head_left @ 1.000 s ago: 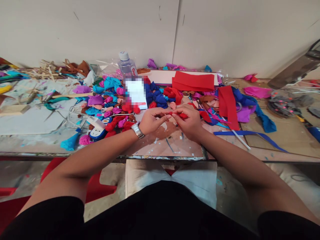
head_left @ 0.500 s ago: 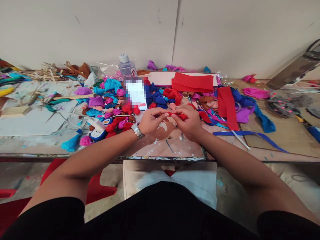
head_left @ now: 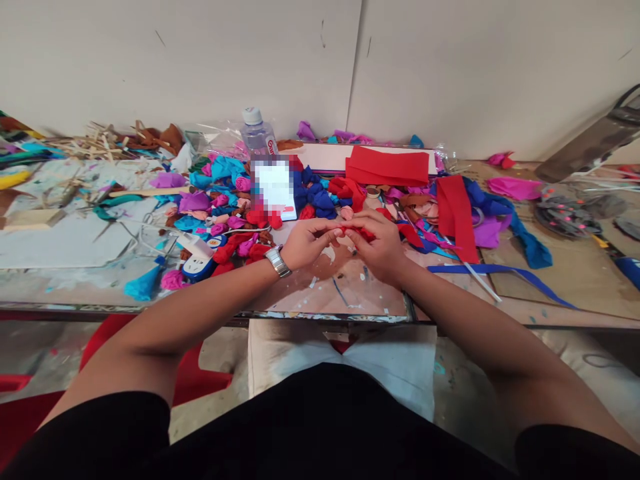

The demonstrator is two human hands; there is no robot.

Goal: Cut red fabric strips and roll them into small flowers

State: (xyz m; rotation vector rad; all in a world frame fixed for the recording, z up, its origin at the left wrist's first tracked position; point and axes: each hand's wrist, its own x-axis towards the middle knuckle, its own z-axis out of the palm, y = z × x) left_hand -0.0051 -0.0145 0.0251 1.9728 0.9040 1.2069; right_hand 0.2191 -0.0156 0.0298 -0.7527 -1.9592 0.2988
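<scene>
In the middle of the table, my left hand [head_left: 309, 247] pinches one end of a small twisted strip of red crepe paper [head_left: 366, 235]. Thumb and forefinger of my right hand [head_left: 383, 245] close on the same strip, the two sets of fingertips nearly meeting. Fingers cover much of the strip, so its full shape is hidden. Just beyond the hands lies a heap of crumpled paper pieces and rosettes, among them blue ones [head_left: 319, 199] and red ones [head_left: 350, 191]. Folded red paper [head_left: 387, 167] and a wide red strip [head_left: 457, 217] lie behind and to the right.
A lit phone [head_left: 275, 187] leans near a water bottle [head_left: 259, 137]. On the left are a power strip [head_left: 199, 261] with a cable and several wood sticks [head_left: 103, 143]. A blue strip [head_left: 505, 270], cardboard [head_left: 575, 270] and a dark tumbler [head_left: 590, 140] are on the right.
My fingertips have shifted very slightly on the red paper, both hands still pinching it. The whole view has moved a little; the things on the table stay in place.
</scene>
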